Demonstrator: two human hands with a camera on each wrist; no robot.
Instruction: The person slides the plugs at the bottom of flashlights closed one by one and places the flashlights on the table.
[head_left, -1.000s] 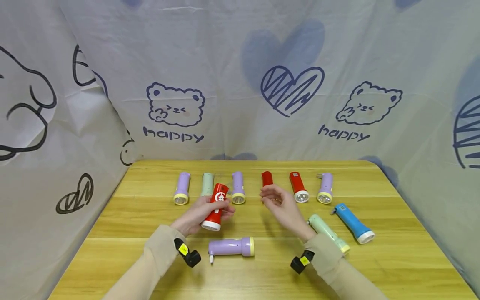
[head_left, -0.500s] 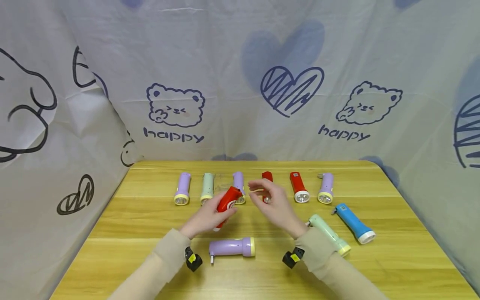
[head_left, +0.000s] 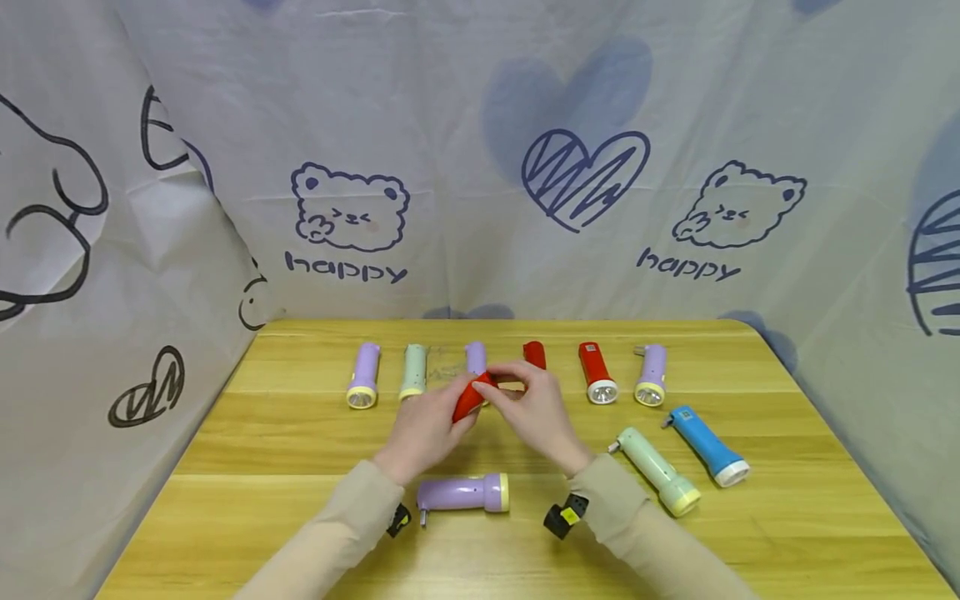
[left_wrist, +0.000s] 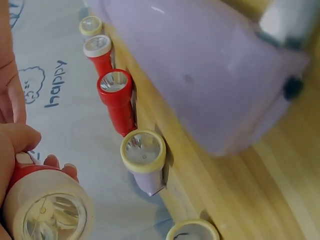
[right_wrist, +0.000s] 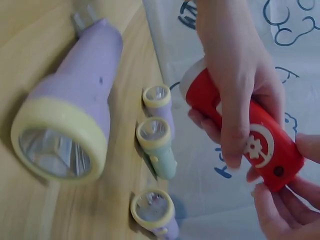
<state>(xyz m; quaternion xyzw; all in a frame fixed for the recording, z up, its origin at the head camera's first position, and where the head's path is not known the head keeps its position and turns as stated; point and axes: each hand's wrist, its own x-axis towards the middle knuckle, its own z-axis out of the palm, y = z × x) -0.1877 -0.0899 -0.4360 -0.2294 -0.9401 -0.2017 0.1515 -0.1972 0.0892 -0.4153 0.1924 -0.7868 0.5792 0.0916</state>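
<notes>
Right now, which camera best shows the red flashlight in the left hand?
The right wrist view: it shows the red flashlight lengthwise, white emblem plain, though the left hand covers part. The left wrist view shows mainly its lens end; the head view, just a red section.

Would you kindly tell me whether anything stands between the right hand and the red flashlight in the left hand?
Nothing visible does: the right hand pinches the red flashlight at its tail end, while the left hand grips its body.
</notes>
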